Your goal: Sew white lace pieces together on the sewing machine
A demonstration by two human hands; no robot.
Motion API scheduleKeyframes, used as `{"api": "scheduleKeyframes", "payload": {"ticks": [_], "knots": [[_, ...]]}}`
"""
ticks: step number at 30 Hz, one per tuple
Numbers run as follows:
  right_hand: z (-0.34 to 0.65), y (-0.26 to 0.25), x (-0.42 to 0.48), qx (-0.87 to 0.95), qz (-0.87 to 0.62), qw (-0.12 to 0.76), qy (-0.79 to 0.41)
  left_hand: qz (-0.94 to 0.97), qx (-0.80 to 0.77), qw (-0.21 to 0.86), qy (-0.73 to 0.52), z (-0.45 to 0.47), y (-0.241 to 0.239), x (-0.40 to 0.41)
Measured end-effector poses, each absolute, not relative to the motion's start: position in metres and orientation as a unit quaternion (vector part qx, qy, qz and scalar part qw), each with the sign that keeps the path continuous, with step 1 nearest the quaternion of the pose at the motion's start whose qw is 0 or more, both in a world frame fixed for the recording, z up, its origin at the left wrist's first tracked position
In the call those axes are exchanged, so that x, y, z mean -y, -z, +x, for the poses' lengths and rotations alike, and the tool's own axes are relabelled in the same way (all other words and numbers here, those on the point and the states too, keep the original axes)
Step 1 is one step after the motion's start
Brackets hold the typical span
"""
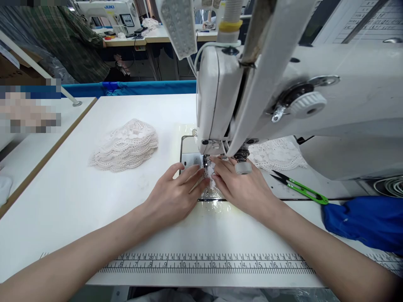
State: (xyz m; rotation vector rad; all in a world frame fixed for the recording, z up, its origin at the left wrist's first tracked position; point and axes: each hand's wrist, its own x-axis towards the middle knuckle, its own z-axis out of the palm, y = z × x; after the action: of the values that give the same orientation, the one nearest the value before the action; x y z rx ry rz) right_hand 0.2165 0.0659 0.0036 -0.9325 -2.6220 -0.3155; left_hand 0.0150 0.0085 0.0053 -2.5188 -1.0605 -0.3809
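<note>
A small piece of white lace (212, 171) lies under the sewing machine head (217, 92), beside the metal needle plate (190, 159). My left hand (176, 193) holds its left side, fingertips pressed down on the lace and thumb apart. From the right, my right hand (244, 184) pinches the same lace close to the presser foot, with some fingertips hidden behind the machine's parts. The needle itself cannot be made out. A stack of scalloped lace pieces (129, 147) sits left of the machine, and more lace (277, 154) lies behind my right hand.
Green thread snips (304, 191) lie right of my right hand, near a blue cloth (365, 222). A printed ruler (189, 264) runs along the table's front edge. A person's plaid sleeve (75, 29) and another sewing machine (110, 16) are beyond the blue-edged table.
</note>
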Motion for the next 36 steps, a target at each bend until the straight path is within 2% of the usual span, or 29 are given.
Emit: {"api": "scheduleKeyframes", "payload": {"ticks": [8, 18, 36], "knots": [[0.2177, -0.0027, -0.0659, 0.921, -0.308, 0.186, 0.147, -0.887, 0.386, 0.204, 0.15, 0.019, -0.0058, -0.0116], [0.2205, -0.0069, -0.0592, 0.932, -0.251, 0.233, 0.116, -0.895, 0.368, 0.182, 0.175, 0.0143, -0.0048, -0.0072], [0.2192, -0.004, -0.0615, 0.929, -0.26, 0.2, 0.171, -0.885, 0.386, 0.195, 0.175, 0.0152, -0.0041, -0.0137]]}}
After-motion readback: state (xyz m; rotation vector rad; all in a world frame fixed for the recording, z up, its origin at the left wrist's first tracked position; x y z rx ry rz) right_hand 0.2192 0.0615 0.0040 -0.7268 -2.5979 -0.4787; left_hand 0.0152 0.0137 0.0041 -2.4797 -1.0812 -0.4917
